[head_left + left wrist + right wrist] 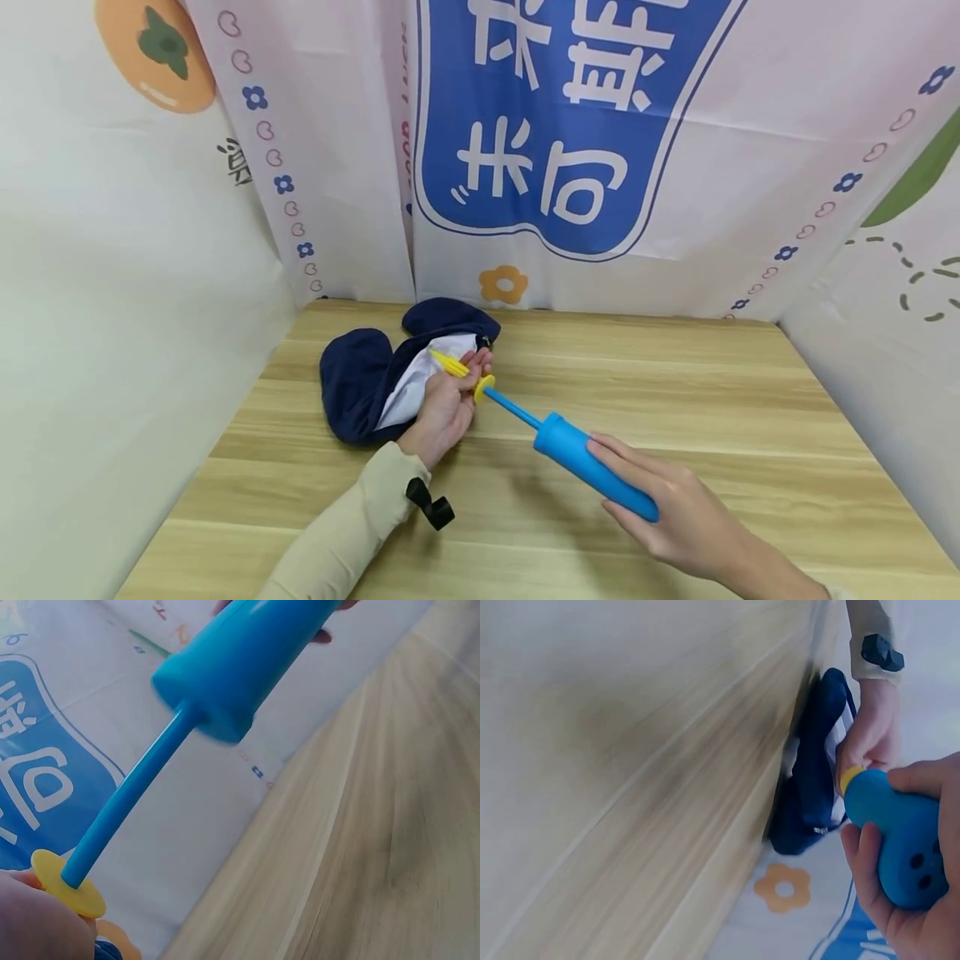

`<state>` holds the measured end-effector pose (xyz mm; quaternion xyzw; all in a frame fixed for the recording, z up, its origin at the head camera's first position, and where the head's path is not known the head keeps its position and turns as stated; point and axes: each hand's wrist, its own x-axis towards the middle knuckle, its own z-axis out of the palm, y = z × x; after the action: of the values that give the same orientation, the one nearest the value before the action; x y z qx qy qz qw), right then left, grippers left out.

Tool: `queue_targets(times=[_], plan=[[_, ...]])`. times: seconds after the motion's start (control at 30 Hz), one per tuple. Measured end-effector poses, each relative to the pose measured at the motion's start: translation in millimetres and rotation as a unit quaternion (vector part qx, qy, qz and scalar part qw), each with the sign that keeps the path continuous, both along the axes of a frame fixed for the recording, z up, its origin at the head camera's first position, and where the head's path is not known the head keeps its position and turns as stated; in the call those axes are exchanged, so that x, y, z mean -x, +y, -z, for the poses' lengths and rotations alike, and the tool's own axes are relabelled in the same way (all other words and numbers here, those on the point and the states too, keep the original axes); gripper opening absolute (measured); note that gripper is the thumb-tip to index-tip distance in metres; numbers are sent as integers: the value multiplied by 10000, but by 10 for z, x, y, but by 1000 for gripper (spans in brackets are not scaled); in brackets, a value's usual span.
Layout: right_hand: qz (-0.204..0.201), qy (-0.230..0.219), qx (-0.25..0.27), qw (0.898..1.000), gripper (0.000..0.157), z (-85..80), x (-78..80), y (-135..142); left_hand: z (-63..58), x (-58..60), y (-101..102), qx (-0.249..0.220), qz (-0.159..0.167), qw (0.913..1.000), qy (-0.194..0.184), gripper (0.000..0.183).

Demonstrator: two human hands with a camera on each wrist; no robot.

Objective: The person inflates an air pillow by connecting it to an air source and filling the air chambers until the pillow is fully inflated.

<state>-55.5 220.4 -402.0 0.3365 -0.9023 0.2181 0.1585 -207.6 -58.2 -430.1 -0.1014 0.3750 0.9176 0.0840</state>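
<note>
A blue hand air pump (585, 462) with a yellow nozzle (450, 363) is held between both hands above the wooden table. My left hand (444, 410) grips the pump just behind the nozzle, by its yellow disc (69, 883). My right hand (678, 512) wraps round the blue barrel; its end with small dark holes shows in the right wrist view. A thin blue rod (513, 407) shows between disc and barrel. Beside and behind my left hand lies a navy, U-shaped fabric piece (351, 379), like a neck pillow, with white material (411, 392) exposed. The nozzle tip is over that white part.
The wooden table (675, 375) ends at a printed cloth backdrop (360, 208) behind, with cloth walls on the left (135, 333) and right. A black strap (431, 503) hangs at my left wrist.
</note>
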Motion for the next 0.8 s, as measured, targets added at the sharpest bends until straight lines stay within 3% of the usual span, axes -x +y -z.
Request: queue_targets(times=[0.2,0.33,0.5,0.8], plan=[[131,-153,-165,9997,77,-114,-153,146,-1,14,7,-50,-109,9999,-17,47],[118,205,-150,9996,74,-176,-162,97,-20,-45,29,-72,50,9999,63,50],[-62,875,14,9961,71,-168,11,-88,-56,-129,69,-91,-42,9999,119,49],[-353,628,76,9974,68,117,431,-489,36,-197,66,313,-152,9994,61,50]])
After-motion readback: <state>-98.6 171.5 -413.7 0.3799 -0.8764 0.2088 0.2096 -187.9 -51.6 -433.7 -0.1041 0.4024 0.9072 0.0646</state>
